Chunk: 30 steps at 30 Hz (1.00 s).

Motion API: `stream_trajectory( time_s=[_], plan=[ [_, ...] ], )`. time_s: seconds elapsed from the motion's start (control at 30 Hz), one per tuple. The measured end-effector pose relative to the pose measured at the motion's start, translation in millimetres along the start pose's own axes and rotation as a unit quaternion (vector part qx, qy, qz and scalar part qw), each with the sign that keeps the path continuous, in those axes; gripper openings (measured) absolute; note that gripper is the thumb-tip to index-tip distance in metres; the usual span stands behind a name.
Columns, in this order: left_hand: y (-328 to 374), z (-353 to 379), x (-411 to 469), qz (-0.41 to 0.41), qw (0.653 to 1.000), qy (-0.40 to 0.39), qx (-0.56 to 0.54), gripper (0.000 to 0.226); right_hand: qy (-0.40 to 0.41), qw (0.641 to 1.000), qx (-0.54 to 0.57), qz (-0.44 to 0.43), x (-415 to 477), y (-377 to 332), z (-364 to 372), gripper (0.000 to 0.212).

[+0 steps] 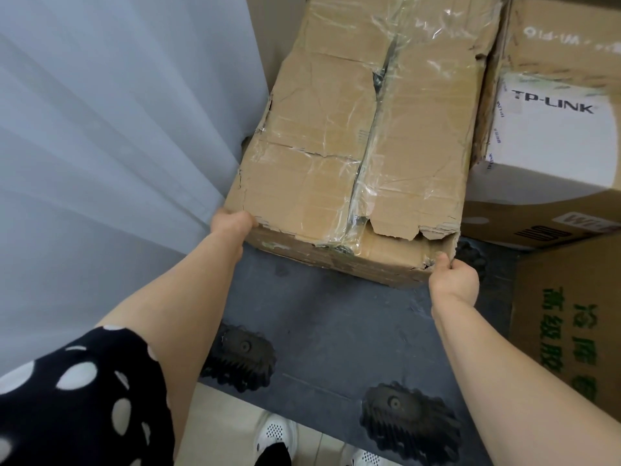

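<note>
Fingers of the right hand pinch the torn near-right corner of the battered, tape-wrapped brown cardboard box. The left hand clasps the near-left corner, probably for an even pull. The box rests on a dark grey platform, against a pale curtain.

You get soft, even light, brightest on the pale curtain on your left. Glare streaks the clear tape across the battered carton. Only a faint shadow lies under its near edge. The wide lens bows the frame's edges, and the TP-LINK box lettering looks slightly smeared
</note>
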<state>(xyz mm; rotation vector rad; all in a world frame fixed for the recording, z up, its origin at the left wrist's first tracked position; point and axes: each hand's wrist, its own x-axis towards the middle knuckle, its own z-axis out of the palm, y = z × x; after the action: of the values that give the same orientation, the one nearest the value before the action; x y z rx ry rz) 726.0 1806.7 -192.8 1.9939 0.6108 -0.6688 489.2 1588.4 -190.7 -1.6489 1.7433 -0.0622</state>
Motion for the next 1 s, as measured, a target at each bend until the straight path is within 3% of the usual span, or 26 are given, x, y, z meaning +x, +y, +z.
stream_trajectory(
  time_s=[0.17,0.23,0.57,1.0],
  plan=[
    [0,-5,-31,0.04,0.995,-0.011,0.088,0.068,-0.049,0.997,-0.053,-0.021,-27,-7,-18,0.05],
    [2,-8,-56,0.061,0.989,-0.035,0.131,0.064,-0.064,0.993,-0.082,-0.052,-43,-8,-29,0.049],
    [29,-43,-236,0.141,0.9,-0.153,0.383,0.076,-0.145,0.947,-0.217,-0.188,-135,-12,-152,0.053],
    [69,-67,-447,0.323,0.765,-0.213,0.514,0.068,-0.06,0.962,-0.225,-0.145,-214,63,-370,0.054]
  ],
)
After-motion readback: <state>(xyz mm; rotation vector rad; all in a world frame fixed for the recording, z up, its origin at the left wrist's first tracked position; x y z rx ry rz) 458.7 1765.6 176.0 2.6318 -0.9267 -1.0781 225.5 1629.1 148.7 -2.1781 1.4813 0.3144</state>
